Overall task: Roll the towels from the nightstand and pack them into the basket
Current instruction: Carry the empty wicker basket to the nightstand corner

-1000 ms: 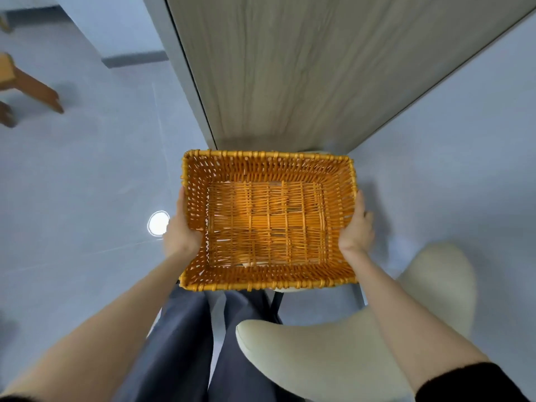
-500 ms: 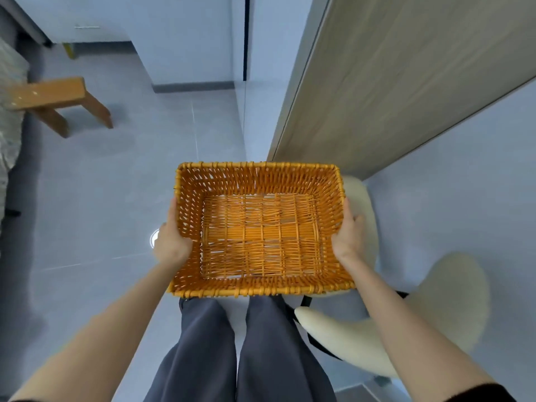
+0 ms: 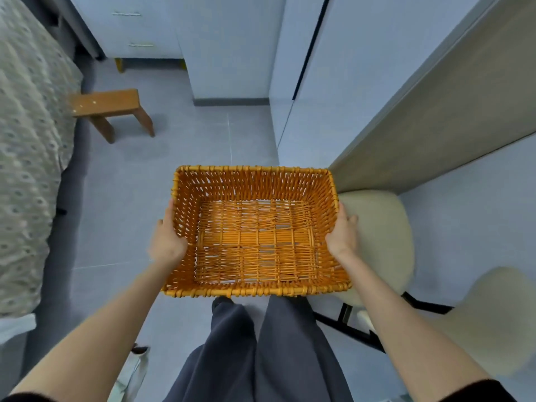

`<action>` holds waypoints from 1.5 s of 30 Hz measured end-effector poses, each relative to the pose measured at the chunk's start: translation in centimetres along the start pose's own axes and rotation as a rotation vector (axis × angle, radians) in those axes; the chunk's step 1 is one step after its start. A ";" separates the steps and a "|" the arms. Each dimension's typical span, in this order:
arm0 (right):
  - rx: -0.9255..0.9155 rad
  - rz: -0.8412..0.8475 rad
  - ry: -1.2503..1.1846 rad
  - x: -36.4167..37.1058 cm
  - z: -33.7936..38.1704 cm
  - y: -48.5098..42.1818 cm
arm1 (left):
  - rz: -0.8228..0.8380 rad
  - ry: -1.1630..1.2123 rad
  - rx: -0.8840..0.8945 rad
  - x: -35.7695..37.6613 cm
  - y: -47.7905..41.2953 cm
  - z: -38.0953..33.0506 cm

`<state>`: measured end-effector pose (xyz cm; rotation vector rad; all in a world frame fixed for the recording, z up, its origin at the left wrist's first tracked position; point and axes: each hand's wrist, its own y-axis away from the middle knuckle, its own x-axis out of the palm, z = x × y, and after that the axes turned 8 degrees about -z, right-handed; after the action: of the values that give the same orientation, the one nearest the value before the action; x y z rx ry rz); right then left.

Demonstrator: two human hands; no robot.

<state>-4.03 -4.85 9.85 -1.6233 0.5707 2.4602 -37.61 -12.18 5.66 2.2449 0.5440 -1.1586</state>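
Basket: rectangular orange wicker with an open weave.

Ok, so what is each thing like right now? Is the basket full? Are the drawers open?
basket: empty, right way up, held off the floor.
left hand: holds the basket's left side.
right hand: holds the basket's right side.
drawers: both shut.
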 end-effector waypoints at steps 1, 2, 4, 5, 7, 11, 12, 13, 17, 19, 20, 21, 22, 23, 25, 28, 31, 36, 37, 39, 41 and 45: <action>-0.012 0.005 0.004 0.5 1.2 0.1 | -0.011 0.004 -0.010 -0.8 -0.6 0.7; -0.024 0.011 0.005 1.0 2.3 0.0 | -0.023 0.012 -0.021 -1.5 -1.3 1.3; -0.044 0.017 -0.003 1.8 4.2 -0.3 | -0.042 0.027 -0.046 -2.4 -2.4 2.0; -0.058 0.020 -0.008 2.3 5.5 -0.7 | -0.052 0.032 -0.062 -3.0 -3.3 2.3; -0.081 0.022 -0.014 3.1 7.7 -1.8 | -0.070 0.036 -0.087 -3.7 -5.0 2.6; -0.111 0.055 -0.045 4.5 12.1 -5.2 | -0.082 0.049 -0.111 -4.6 -9.6 2.4; -0.115 0.061 -0.052 4.7 13.1 -6.2 | -0.084 0.054 -0.111 -4.7 -10.7 2.2; -0.120 0.064 -0.057 5.0 14.4 -7.5 | -0.088 0.061 -0.110 -4.9 -12.1 1.8; -0.159 0.101 -0.105 6.5 19.3 -13.6 | -0.109 0.089 -0.125 -5.0 -18.3 -0.2; -0.168 0.112 -0.112 6.8 21.8 -16.6 | -0.115 0.100 -0.145 -5.2 -21.4 -1.7; -0.166 0.105 -0.119 6.9 22.9 -18.0 | -0.117 0.096 -0.151 -5.4 -23.0 -2.4; -0.162 0.096 -0.125 7.0 24.2 -19.5 | -0.122 0.089 -0.153 -5.6 -24.8 -3.3; -0.167 0.089 -0.128 7.0 25.3 -20.6 | -0.125 0.086 -0.151 -5.8 -26.1 -4.0; -0.173 0.077 -0.126 7.0 26.6 -22.0 | -0.131 0.083 -0.140 -6.0 -27.9 -4.9; -0.162 0.056 -0.116 7.2 28.8 -24.6 | -0.136 0.083 -0.130 -6.4 -31.3 -6.5; -0.147 0.032 -0.093 7.8 32.0 -28.0 | -0.134 0.086 -0.121 -6.8 -36.3 -8.6; -0.132 -0.006 -0.080 8.8 34.8 -31.1 | -0.127 0.082 -0.102 -7.0 -41.2 -10.1; -0.110 -0.049 -0.026 12.3 38.9 -36.9 | -0.079 0.084 -0.104 -5.5 -49.9 -11.7; -0.097 -0.054 -0.018 13.0 39.4 -37.8 | -0.070 0.084 -0.102 -5.1 -51.3 -11.9; -0.076 -0.073 -0.032 14.7 40.6 -39.8 | -0.053 0.086 -0.086 -4.3 -54.3 -12.4; -0.050 -0.097 -0.046 16.7 41.5 -41.7 | -0.043 0.082 -0.087 -3.2 -57.4 -12.7; 0.030 -0.132 -0.065 21.0 42.2 -45.0 | -0.014 0.069 -0.099 -0.4 -62.3 -13.3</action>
<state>-34.34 50.85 -5.17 -1.5122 0.4727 2.3878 -65.62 43.99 -5.47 2.2054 0.6313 -1.0414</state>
